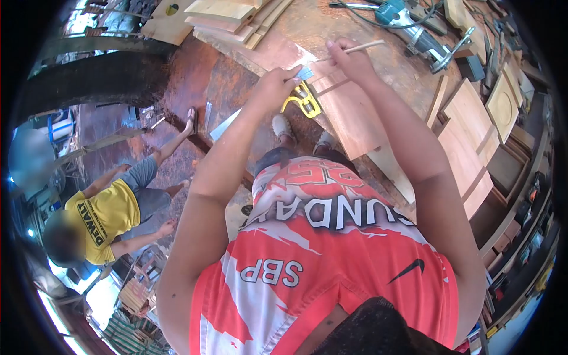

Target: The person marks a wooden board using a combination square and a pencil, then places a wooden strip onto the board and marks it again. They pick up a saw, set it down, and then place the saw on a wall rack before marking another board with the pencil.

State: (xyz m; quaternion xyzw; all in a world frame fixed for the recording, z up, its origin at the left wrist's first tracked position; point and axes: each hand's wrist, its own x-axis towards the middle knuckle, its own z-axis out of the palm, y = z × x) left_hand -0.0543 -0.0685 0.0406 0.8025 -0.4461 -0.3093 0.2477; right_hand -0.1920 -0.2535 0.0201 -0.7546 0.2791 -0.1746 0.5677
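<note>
My left hand [277,86] is closed on a combination square, its fingers at the metal blade. The square's yellow head [310,107] sits against the near edge of a reddish wooden board [350,121]. A pencil [373,44] is pinched in my right hand [353,61], its point low over the wood just beyond the blade. A narrow strip across the board runs beside the square.
A teal power tool [397,18] with a cord lies at the far right of the sawdust-covered bench. Stacked boards [228,21] stand at the back left. Wooden panels [470,115] lean at right. A person in a yellow shirt [106,222] is at left.
</note>
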